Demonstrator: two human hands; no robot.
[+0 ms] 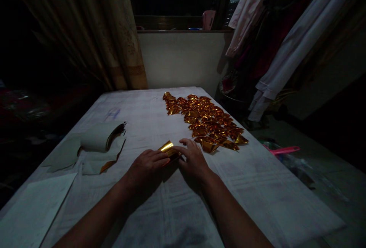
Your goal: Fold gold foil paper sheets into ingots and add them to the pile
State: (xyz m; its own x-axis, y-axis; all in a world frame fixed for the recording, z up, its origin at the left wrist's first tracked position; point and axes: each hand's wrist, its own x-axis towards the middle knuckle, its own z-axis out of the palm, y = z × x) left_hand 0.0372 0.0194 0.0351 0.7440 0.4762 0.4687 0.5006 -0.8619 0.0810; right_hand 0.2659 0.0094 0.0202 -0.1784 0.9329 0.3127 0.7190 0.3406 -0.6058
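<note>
both my hands, left hand (147,164) and right hand (192,158), pinching gold foil piece (168,149) mid-table (257,191), folded foil pile (206,120) toward far right edge

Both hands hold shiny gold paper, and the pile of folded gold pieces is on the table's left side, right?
No. The left hand and right hand hold the gold paper, but the pile of folded gold pieces is on the right side of the table; the head view shows it.
</note>
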